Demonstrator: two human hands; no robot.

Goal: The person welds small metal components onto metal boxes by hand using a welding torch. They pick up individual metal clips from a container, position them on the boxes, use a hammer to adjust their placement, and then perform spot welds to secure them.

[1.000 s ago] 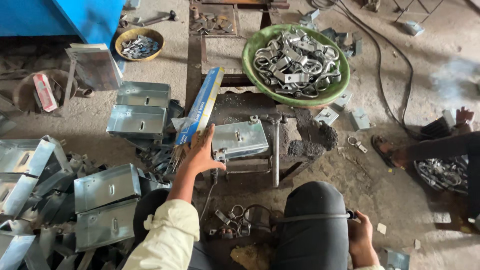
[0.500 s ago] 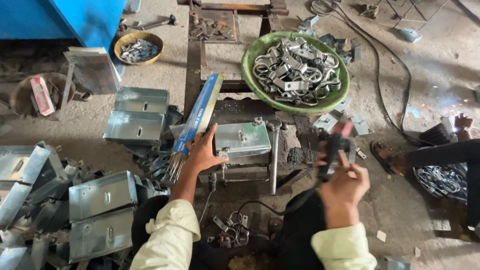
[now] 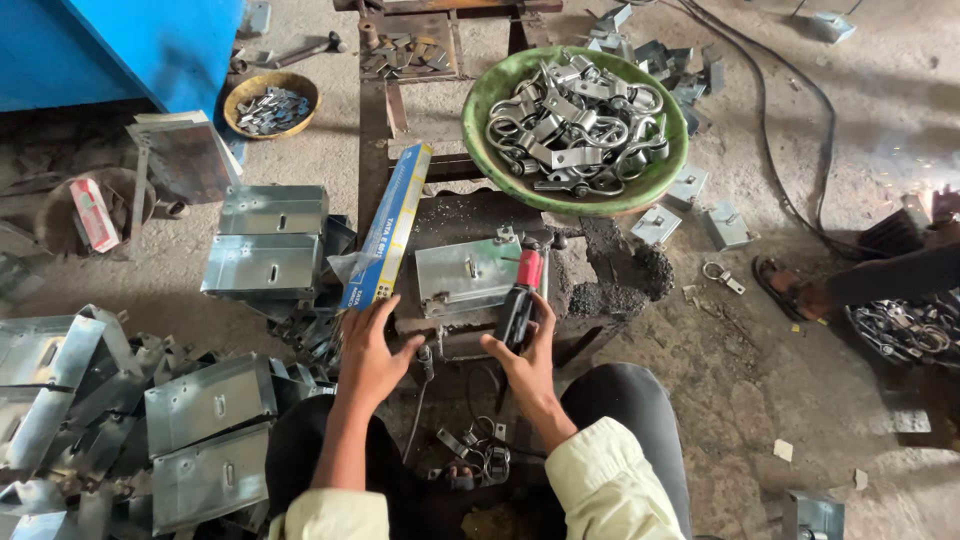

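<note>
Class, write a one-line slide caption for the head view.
Right hand grips a red-and-black electrode holder at a galvanised metal box; left hand rests below a blue electrode packet.

The dusty concrete floor (image 3: 400,140) carried folded metal boxes (image 3: 265,240) at my left, a green bowl (image 3: 480,110) far ahead, a small yellow bowl (image 3: 240,95) far left.
</note>
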